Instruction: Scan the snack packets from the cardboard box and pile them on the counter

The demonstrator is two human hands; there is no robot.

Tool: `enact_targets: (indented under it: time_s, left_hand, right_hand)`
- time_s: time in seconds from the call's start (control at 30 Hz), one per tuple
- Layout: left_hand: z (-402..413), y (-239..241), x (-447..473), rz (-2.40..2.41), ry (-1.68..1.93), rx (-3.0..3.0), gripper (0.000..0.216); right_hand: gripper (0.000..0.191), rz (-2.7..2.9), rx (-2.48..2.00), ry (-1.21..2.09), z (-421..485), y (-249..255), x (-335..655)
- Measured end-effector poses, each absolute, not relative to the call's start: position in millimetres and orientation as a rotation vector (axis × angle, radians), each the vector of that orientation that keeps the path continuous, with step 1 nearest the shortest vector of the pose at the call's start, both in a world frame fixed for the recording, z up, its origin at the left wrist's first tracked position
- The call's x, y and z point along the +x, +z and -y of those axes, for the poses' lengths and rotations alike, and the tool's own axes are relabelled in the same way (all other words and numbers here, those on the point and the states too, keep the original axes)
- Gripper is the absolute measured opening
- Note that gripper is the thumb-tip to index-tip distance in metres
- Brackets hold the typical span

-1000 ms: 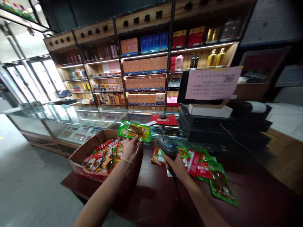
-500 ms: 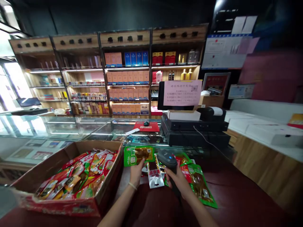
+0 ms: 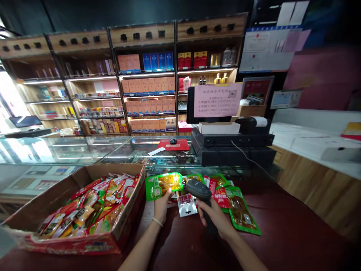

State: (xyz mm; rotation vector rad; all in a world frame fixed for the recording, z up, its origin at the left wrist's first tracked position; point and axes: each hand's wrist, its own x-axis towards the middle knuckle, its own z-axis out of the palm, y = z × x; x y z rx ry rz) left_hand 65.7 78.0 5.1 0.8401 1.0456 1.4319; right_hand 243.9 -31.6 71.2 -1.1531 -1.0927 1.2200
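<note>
My left hand (image 3: pixel 161 206) pinches a green-edged snack packet (image 3: pixel 164 184) with a clear window over brown contents. In my right hand (image 3: pixel 214 215) is a black barcode scanner (image 3: pixel 199 189), gripped round its handle, its head turned toward that packet. Below and between the two hands lies a silver-and-red snack packet (image 3: pixel 187 205) on the dark red tabletop (image 3: pixel 186 244). Right of the scanner, a red packet (image 3: pixel 221 194) and another green packet (image 3: pixel 244 210) overlap in a loose pile. The scanner hides part of the pile.
A cardboard box (image 3: pixel 120 229) full of snack packets stands at the left. Behind the tabletop are a glass counter (image 3: pixel 121 150), a black cash drawer (image 3: pixel 237 155) and a monitor with a pink notice (image 3: pixel 216 99). A white-topped counter (image 3: pixel 304 146) borders the right side.
The held green packet has tilted, and its window now shines brightly. The scanner stays close beside it. The camera view has shifted slightly, so the shelves sit higher in the picture.
</note>
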Motion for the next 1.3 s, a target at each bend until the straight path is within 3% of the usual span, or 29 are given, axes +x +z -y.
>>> enact_targets:
  time_s: [0.23,0.43,0.53,0.67,0.9,1.1,1.3]
  left_hand:
    - [-87,14,44,-1.274,1.67,1.733,0.026]
    - [-97,-2,54,-1.248,1.029,2.409,0.038]
    - [-95,-8,58,-1.282,0.928,2.458,0.044]
    - [-87,4,57,-1.196,1.167,2.407,0.039]
    - [-60,105,47,-1.172,1.63,2.151,0.035]
    - [-60,183,-32,-1.232,1.559,2.284,0.032]
    - [-102,170,-136,-1.526,1.306,2.086,0.026]
  right_hand:
    - [0.035,0.927,-1.101,1.175,32,76,254]
    - [0.035,0.914,-1.075,1.151,31,77,261]
    - [0.031,0.91,-1.088,1.159,31,76,260]
    - [0.032,0.946,-1.115,1.164,30,79,253]
    - [0.036,1.021,-1.107,1.223,6,116,226]
    - [0.036,1.027,-0.918,1.28,-18,156,175]
    - [0.034,1.136,-0.851,1.389,-33,157,120]
